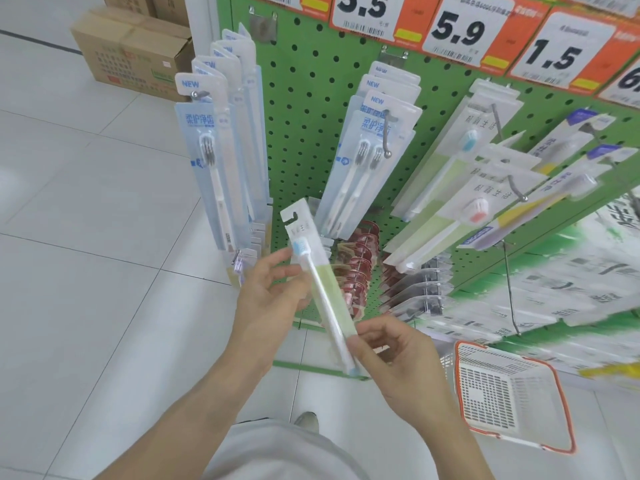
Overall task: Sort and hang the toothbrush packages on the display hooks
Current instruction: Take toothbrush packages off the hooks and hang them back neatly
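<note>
With my right hand (388, 344) pinching the bottom of the green-backed toothbrush package (320, 285) and my left hand (273, 292) steadying its middle with loosely curled fingers, I'd tip its notched top toward the matching green packages' hook (517, 192) on the pegboard (311, 133).

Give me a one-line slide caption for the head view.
Both hands, left hand and right hand, hold a toothbrush package before a green pegboard of hanging packs.
</note>
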A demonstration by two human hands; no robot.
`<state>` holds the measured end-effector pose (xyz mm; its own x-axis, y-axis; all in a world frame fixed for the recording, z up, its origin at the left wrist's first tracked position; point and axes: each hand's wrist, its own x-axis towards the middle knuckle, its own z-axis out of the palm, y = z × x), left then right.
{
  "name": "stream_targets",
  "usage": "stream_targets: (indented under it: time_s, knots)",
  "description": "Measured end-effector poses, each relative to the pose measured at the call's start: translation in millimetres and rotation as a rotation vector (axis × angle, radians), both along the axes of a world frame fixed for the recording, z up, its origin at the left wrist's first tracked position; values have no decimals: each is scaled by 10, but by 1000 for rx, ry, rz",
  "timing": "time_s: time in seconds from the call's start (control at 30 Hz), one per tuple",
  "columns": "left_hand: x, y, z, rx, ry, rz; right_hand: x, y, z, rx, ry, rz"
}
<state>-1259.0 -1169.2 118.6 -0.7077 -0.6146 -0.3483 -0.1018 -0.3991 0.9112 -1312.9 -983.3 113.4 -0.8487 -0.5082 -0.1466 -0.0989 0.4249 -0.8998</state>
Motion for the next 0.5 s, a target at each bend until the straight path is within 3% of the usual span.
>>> stream_targets:
  time_s: [0.1, 0.23, 0.4, 0.5]
  knots:
    - [-6, 64, 53, 55, 48, -28, 60, -35, -37, 16, 320, 92]
    - [-27, 67, 65, 51, 96, 6, 132, -78, -73, -29, 465, 114]
    - [-25, 39, 44, 46, 60, -29, 126, -106, -38, -26, 449, -48]
    - [-19, 33, 40, 87, 43, -54, 37, -98, 9, -125, 62, -60]
